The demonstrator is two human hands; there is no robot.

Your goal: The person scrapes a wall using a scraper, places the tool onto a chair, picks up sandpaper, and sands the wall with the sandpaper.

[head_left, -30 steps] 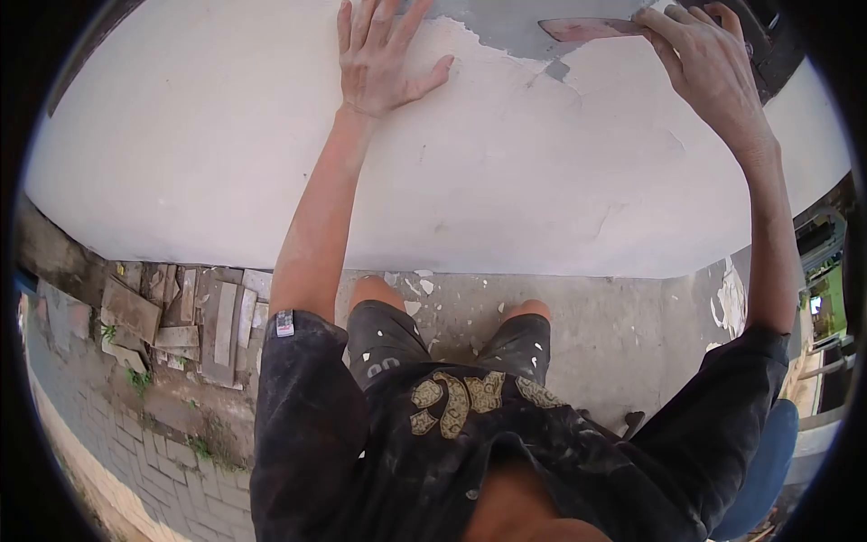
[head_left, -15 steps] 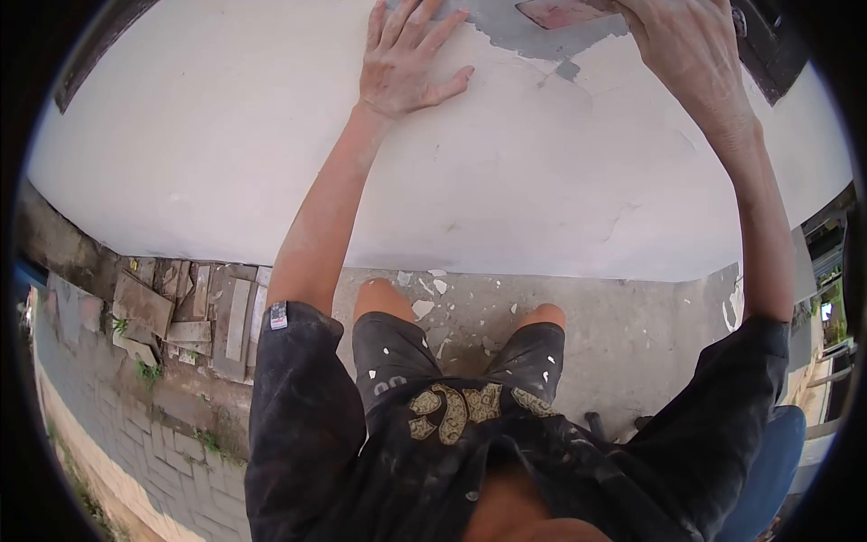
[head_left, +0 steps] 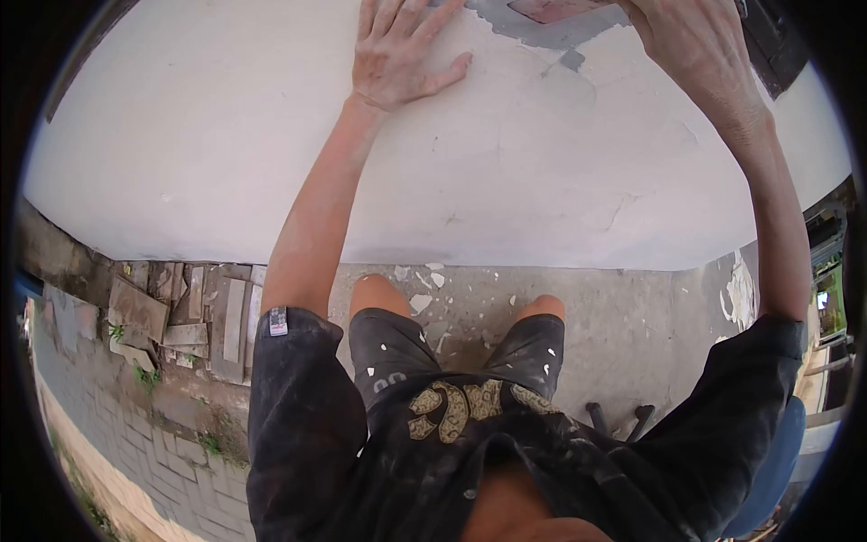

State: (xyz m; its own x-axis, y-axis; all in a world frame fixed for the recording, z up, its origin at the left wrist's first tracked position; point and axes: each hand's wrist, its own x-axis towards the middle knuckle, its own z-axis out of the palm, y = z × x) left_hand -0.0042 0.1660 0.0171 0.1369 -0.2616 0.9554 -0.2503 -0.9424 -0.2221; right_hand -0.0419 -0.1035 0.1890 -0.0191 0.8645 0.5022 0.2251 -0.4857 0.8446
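My left hand (head_left: 397, 56) lies flat against the white wall (head_left: 524, 172) with its fingers spread, just left of a grey patch (head_left: 542, 32) where the paint is gone. At the top edge, right of centre, my right hand (head_left: 691, 45) grips a scraper; its fingertips are cut off by the frame. The scraper's reddish, stained blade (head_left: 555, 8) points left over the grey patch. A jagged edge of paint borders the patch, with a small grey spot (head_left: 572, 60) below it.
White paint flakes (head_left: 421, 303) lie on the concrete floor (head_left: 614, 334) around my knees. Broken boards or tiles (head_left: 185, 316) are piled at the left beside grey paving (head_left: 163, 470). A dark frame (head_left: 777, 45) stands at the upper right, and something blue (head_left: 777, 470) is behind my right sleeve.
My right hand and the scraper have moved up and slightly left, partly out of view. My left hand stays spread on the wall, now a little further right in view.
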